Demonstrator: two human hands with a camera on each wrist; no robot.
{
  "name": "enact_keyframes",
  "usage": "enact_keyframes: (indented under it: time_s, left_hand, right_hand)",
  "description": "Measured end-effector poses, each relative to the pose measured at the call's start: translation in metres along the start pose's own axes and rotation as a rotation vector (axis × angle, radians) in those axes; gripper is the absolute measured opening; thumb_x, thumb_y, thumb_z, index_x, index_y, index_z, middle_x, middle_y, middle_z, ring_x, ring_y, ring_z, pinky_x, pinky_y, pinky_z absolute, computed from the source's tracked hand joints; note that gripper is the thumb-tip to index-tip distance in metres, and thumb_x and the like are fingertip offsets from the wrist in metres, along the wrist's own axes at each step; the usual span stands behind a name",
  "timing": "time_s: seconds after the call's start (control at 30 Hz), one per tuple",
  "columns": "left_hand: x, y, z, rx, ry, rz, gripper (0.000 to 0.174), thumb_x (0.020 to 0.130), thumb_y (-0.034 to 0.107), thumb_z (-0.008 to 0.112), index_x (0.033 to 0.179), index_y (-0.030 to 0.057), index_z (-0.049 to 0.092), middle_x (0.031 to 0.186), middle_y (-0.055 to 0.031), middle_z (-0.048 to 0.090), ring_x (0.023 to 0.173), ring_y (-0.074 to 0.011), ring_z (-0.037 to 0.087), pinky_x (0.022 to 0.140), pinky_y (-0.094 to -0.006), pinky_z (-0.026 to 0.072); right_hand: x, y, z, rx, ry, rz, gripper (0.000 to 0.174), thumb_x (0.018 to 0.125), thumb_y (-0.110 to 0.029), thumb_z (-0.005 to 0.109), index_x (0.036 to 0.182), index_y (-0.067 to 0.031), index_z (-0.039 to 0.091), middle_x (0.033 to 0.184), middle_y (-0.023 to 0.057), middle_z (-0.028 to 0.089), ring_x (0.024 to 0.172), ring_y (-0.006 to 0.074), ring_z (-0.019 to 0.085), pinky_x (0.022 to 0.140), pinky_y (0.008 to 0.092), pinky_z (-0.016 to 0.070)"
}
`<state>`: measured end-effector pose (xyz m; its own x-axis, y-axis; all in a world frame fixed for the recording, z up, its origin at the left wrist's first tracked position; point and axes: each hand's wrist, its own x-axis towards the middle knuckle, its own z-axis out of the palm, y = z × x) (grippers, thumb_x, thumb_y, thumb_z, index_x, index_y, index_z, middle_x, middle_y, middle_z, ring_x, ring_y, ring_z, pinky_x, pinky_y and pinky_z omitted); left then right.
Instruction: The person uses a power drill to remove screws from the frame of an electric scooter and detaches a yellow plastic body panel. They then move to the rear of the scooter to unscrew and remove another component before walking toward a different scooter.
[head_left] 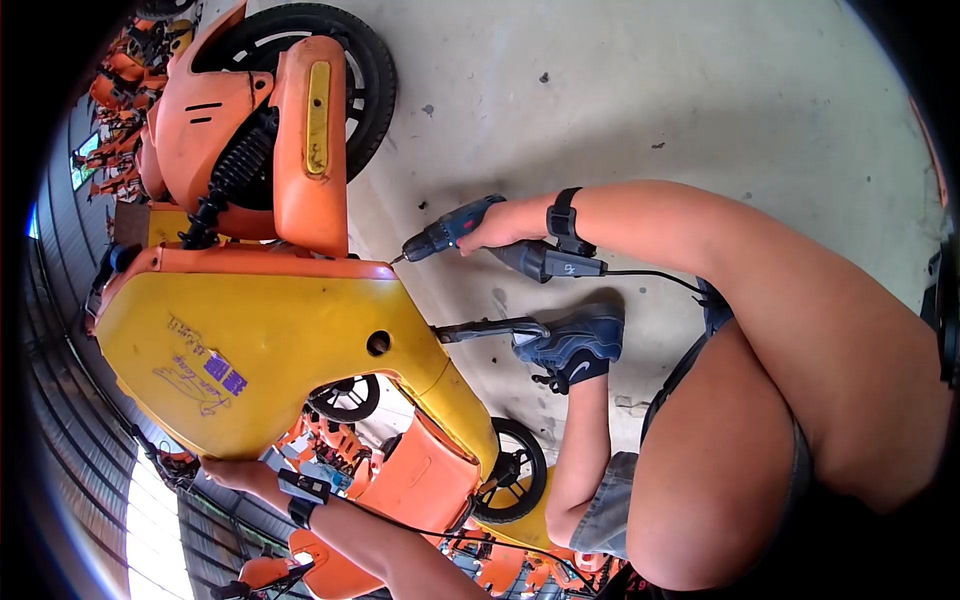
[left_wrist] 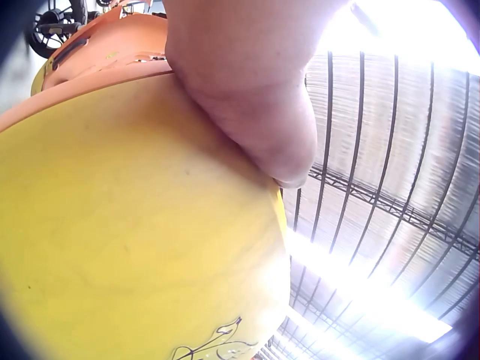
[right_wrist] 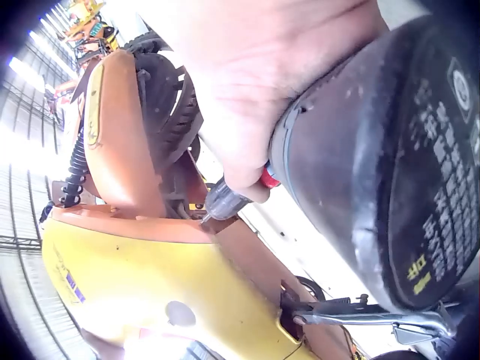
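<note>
A cordless drill (head_left: 440,237) is gripped by the right hand (head_left: 490,228), its bit pointing at the lower corner of the orange trim (head_left: 330,267) beside the yellow side panel (head_left: 270,340). In the right wrist view the drill chuck (right_wrist: 223,201) has its bit tip at the orange edge; whether it touches is hard to tell. The left hand (head_left: 232,474) rests against the far edge of the yellow panel; in the left wrist view the hand (left_wrist: 244,90) lies over that edge, with its fingertips partly hidden.
An orange fender and black wheel (head_left: 375,90) stand above the panel. A kickstand (head_left: 490,328) reaches toward a shoe (head_left: 580,338) on the concrete floor (head_left: 700,110). Cables run from both wrist cameras. More orange scooters (head_left: 425,470) stand behind.
</note>
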<state>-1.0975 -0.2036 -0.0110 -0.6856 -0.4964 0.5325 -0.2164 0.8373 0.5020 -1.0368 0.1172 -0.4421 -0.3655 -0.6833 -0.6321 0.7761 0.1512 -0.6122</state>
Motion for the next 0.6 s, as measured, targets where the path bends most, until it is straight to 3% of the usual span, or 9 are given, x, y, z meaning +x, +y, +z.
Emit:
enact_keyframes:
  time_s: [0.1, 0.33, 0.53, 0.6]
  left_hand:
    - [0.002, 0.0, 0.001, -0.006, -0.011, -0.004, 0.049, 0.093, 0.038, 0.045, 0.108, -0.0074, 0.058, 0.107, -0.0177, 0.06, 0.089, -0.0266, 0.06, 0.075, -0.0413, 0.0524]
    - [0.001, -0.001, -0.001, 0.002, -0.025, -0.013, 0.048, 0.095, 0.036, 0.044, 0.111, -0.006, 0.061, 0.11, -0.0156, 0.062, 0.092, -0.026, 0.062, 0.076, -0.0397, 0.0529]
    - [-0.003, 0.005, 0.004, 0.002, -0.037, -0.023, 0.048, 0.096, 0.035, 0.044, 0.113, -0.0048, 0.064, 0.112, -0.0137, 0.063, 0.094, -0.0254, 0.064, 0.076, -0.0384, 0.0532]
    - [-0.001, 0.003, 0.003, 0.002, -0.041, -0.031, 0.048, 0.096, 0.035, 0.043, 0.114, -0.0045, 0.064, 0.112, -0.0135, 0.064, 0.094, -0.0254, 0.064, 0.076, -0.0381, 0.0532]
  right_hand:
    - [0.006, -0.004, -0.004, -0.055, 0.01, 0.01, 0.042, 0.079, -0.046, 0.072, 0.089, -0.0056, 0.067, 0.077, 0.0057, 0.058, 0.07, 0.0185, 0.053, 0.063, 0.0343, 0.0433]
    - [-0.005, -0.011, -0.005, -0.06, 0.008, 0.053, 0.042, 0.079, -0.046, 0.072, 0.091, -0.006, 0.067, 0.08, 0.0062, 0.06, 0.07, 0.0186, 0.054, 0.063, 0.0349, 0.0437]
    - [-0.028, -0.02, -0.01, -0.045, 0.038, -0.026, 0.036, 0.075, -0.041, 0.072, 0.091, -0.0089, 0.067, 0.085, 0.0077, 0.06, 0.075, 0.0217, 0.055, 0.067, 0.0382, 0.0451]
    - [-0.024, -0.019, -0.01, -0.075, 0.063, -0.05, 0.044, 0.076, -0.046, 0.073, 0.092, -0.0058, 0.068, 0.083, 0.0076, 0.061, 0.072, 0.0202, 0.056, 0.064, 0.0364, 0.046]
